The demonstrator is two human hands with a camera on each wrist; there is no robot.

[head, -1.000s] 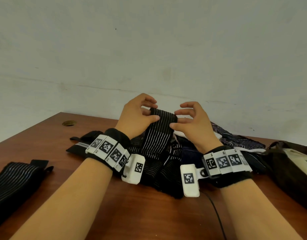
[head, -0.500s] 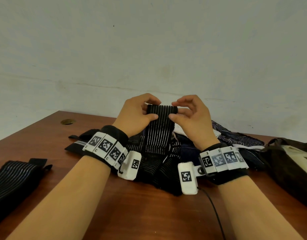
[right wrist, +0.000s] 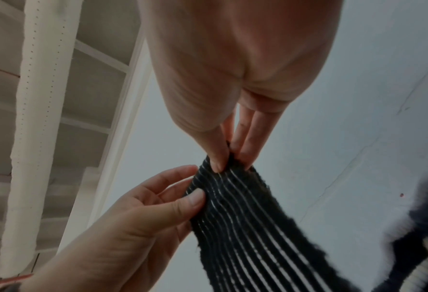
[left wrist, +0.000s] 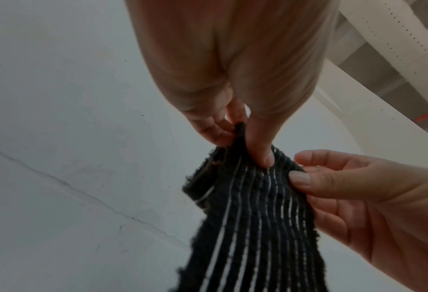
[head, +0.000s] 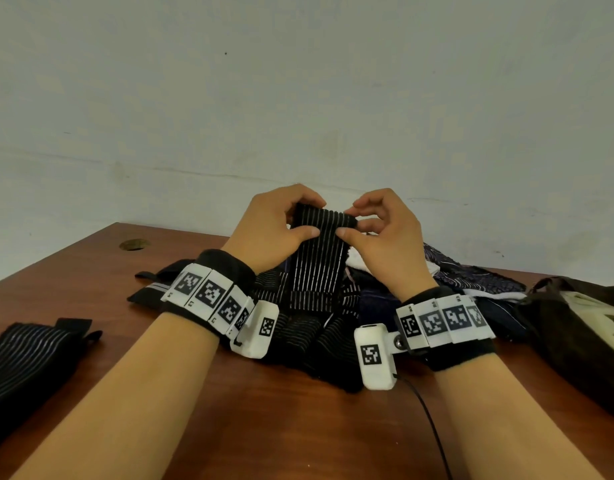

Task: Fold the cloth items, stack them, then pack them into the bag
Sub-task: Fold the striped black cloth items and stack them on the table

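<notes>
**Folding in progress: second striped band raised above the pile**

The left hand (head: 274, 233) and right hand (head: 385, 244) are pinching the top edge of a black striped elastic band (head: 316, 261), fingers clamped on it. One folded band (head: 25, 362) is lying on the bench (head: 298, 427); the unfolded pile (head: 454, 282) and bag (head: 575, 334) are awaiting.

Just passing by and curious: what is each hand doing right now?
Left hand: pinches the top edge of the striped black cloth.
Right hand: pinches the same top edge, beside it.
</notes>
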